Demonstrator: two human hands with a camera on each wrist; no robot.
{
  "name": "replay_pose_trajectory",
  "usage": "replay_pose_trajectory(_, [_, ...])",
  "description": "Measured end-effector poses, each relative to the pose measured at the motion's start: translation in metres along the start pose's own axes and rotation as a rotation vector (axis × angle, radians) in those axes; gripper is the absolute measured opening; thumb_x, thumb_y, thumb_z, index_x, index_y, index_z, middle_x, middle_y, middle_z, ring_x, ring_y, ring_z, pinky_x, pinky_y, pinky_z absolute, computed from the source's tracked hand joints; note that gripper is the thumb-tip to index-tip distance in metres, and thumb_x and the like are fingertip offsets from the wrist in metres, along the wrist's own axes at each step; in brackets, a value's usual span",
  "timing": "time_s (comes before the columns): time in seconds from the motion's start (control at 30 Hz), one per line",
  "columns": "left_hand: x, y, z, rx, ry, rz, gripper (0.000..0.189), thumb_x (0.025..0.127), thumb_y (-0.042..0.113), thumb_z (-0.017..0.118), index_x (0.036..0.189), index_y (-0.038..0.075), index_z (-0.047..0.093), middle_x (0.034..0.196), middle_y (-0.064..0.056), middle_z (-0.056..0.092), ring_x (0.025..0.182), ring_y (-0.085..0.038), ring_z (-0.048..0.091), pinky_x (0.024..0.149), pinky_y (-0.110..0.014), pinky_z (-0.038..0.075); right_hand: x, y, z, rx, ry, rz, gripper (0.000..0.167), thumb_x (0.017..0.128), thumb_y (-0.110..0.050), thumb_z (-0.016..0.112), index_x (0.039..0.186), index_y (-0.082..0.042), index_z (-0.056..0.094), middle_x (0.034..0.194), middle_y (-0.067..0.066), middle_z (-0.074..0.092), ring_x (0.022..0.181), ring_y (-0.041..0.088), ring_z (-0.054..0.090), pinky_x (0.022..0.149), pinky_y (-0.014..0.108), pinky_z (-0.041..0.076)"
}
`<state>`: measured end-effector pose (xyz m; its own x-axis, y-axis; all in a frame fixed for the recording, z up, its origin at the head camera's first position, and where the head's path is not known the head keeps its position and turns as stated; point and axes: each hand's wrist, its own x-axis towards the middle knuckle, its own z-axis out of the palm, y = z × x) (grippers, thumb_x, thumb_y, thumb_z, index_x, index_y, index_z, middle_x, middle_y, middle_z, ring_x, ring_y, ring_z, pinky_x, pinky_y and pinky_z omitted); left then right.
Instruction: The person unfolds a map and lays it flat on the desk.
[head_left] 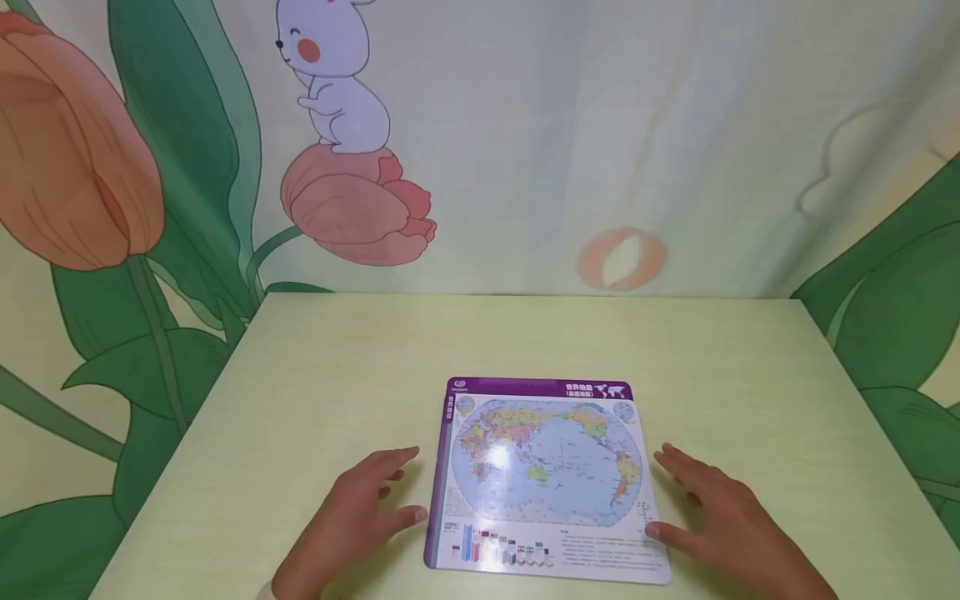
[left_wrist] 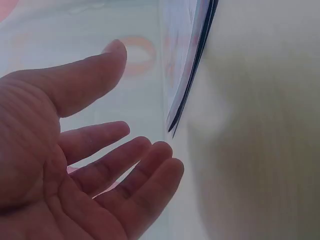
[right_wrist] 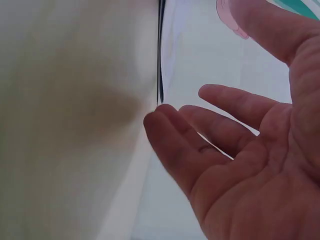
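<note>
A flat board printed with a world map (head_left: 555,483) lies on the table, purple along its top and left edges. Glare from a light covers part of the map. My left hand (head_left: 363,508) hovers beside the board's left edge, fingers loosely extended and thumb apart. On the opposite side, my right hand (head_left: 723,517) is held near the right edge, its thumb tip at or just over the border; contact cannot be told. Both palms face inward and hold nothing. The left wrist view shows the board edge-on (left_wrist: 192,65), thin and dark-rimmed, beyond the left fingertips.
The pale wooden table (head_left: 337,358) extends around the board, its far edge meeting a hanging curtain (head_left: 525,150). Printed tulips (head_left: 67,150), leaves and a white rabbit (head_left: 341,100) decorate the cloth, which also drops along the table's left and right sides.
</note>
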<state>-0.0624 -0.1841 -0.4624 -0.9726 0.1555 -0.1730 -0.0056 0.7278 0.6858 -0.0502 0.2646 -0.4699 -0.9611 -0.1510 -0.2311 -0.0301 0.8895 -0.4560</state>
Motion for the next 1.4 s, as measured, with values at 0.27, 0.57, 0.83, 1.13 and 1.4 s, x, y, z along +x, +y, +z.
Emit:
replay_pose_trajectory(0.27, [-0.004, -0.005, 0.011, -0.066, -0.093, 0.104, 0.071, 0.077, 0.021, 0.095, 0.141, 0.009, 0.066, 0.126, -0.003, 0.066, 0.104, -0.021, 0.069, 0.091, -0.033, 0.062, -0.006, -0.003, 0.01, 0.081, -0.037, 0.002, 0.107, 0.077, -0.06, 0.088, 0.162, -0.013, 0.044, 0.163, 0.011, 0.05, 0.146, 0.041, 0.051, 0.112, 0.063, 0.047])
replay_pose_trajectory(0.57, [-0.009, -0.001, 0.021, -0.126, -0.181, 0.062, 0.072, 0.074, 0.015, 0.097, 0.139, 0.0, 0.067, 0.119, -0.004, 0.059, 0.094, -0.016, 0.059, 0.079, -0.022, 0.057, -0.012, -0.003, 0.014, 0.138, -0.141, 0.111, 0.109, 0.067, -0.052, 0.096, 0.16, -0.019, 0.049, 0.135, -0.003, 0.067, 0.103, 0.01, 0.058, 0.09, 0.03, 0.054])
replay_pose_trajectory(0.83, [-0.008, 0.002, 0.027, -0.208, -0.233, -0.019, 0.073, 0.074, 0.006, 0.095, 0.139, -0.003, 0.065, 0.131, -0.005, 0.057, 0.104, -0.023, 0.061, 0.086, -0.025, 0.059, -0.015, -0.002, 0.019, 0.205, -0.159, 0.039, 0.093, 0.071, -0.051, 0.095, 0.149, -0.013, 0.06, 0.167, 0.006, 0.044, 0.147, 0.045, 0.047, 0.11, 0.055, 0.052])
replay_pose_trajectory(1.13, [-0.008, -0.001, 0.029, -0.218, -0.246, 0.014, 0.077, 0.073, 0.004, 0.095, 0.141, -0.009, 0.061, 0.137, -0.01, 0.055, 0.107, -0.026, 0.065, 0.091, -0.034, 0.062, -0.014, -0.004, 0.022, 0.188, -0.15, 0.005, 0.089, 0.071, -0.047, 0.096, 0.145, -0.011, 0.063, 0.167, 0.01, 0.044, 0.148, 0.05, 0.043, 0.111, 0.063, 0.049])
replay_pose_trajectory(1.4, [-0.007, -0.001, 0.03, -0.212, -0.243, 0.037, 0.076, 0.074, 0.002, 0.094, 0.14, -0.012, 0.06, 0.137, -0.013, 0.056, 0.106, -0.025, 0.065, 0.09, -0.034, 0.062, -0.012, -0.004, 0.024, 0.15, -0.173, 0.026, 0.095, 0.071, -0.054, 0.095, 0.148, -0.01, 0.061, 0.167, 0.01, 0.043, 0.148, 0.051, 0.042, 0.111, 0.069, 0.045])
